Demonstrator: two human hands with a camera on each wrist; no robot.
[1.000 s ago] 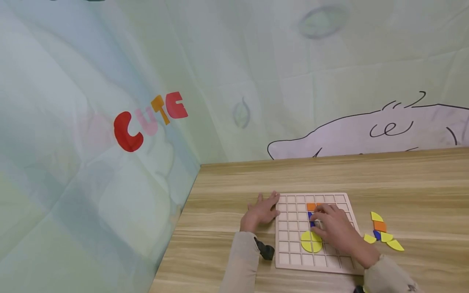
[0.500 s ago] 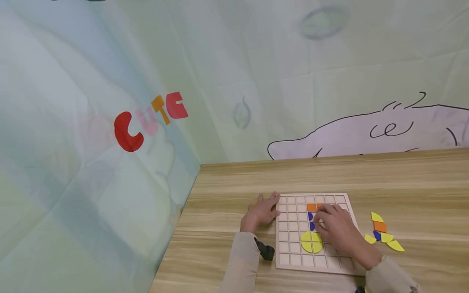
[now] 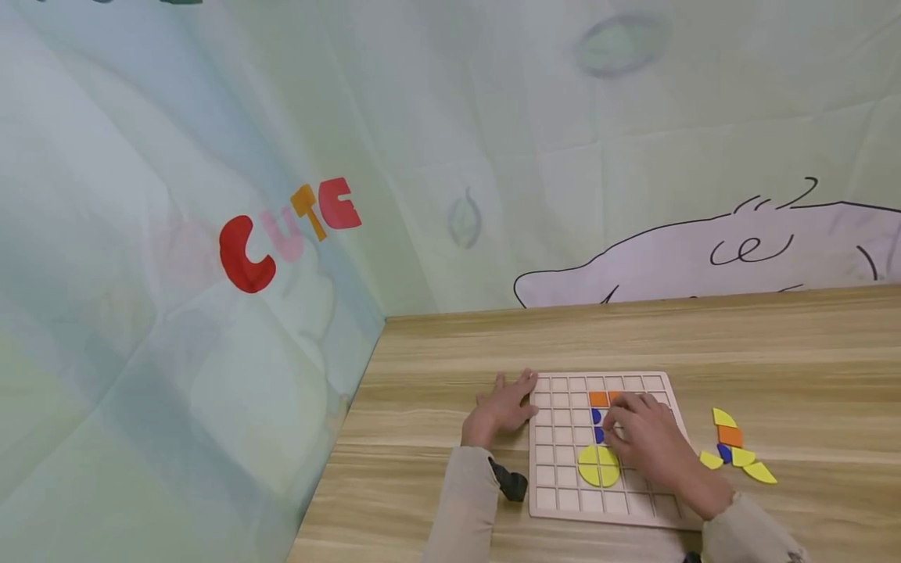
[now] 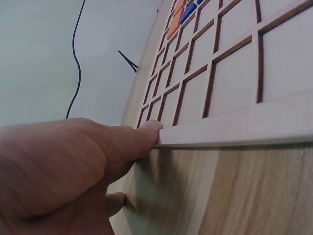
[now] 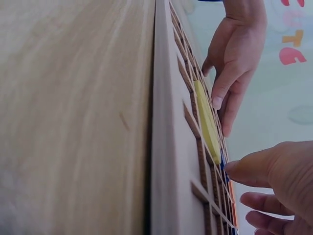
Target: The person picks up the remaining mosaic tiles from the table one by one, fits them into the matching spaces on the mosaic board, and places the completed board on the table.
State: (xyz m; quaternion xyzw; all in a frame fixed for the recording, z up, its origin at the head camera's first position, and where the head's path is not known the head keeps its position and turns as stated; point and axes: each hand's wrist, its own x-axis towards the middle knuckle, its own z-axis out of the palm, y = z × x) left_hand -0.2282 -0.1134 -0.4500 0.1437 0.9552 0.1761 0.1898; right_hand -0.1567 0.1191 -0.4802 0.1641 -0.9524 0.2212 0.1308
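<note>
A pale wooden grid board (image 3: 563, 453) lies on the table. My left hand (image 3: 501, 410) rests at its left edge with fingers spread, its thumb touching the rim in the left wrist view. My right hand (image 3: 651, 442) hovers over the board's right half, fingers bent and apart from the thumb. The thumb tip reaches a blue half-round piece (image 3: 599, 435) set in the grid; another blue piece (image 3: 596, 416) sits just above. Orange squares (image 3: 597, 399) lie higher, partly covered by my right hand. Yellow quarter pieces (image 3: 598, 465) form a disc below.
To the board's right lie loose pieces: several yellow ones (image 3: 759, 472), an orange one (image 3: 730, 436) and a blue one (image 3: 725, 453). Printed fabric (image 3: 450, 156) hangs behind and left of the wooden table (image 3: 422, 391).
My right thumb and fingers have drawn slightly right, showing the rounded outlines of the two blue pieces. Through the last half second the hand barely moves. The left hand stays put.
</note>
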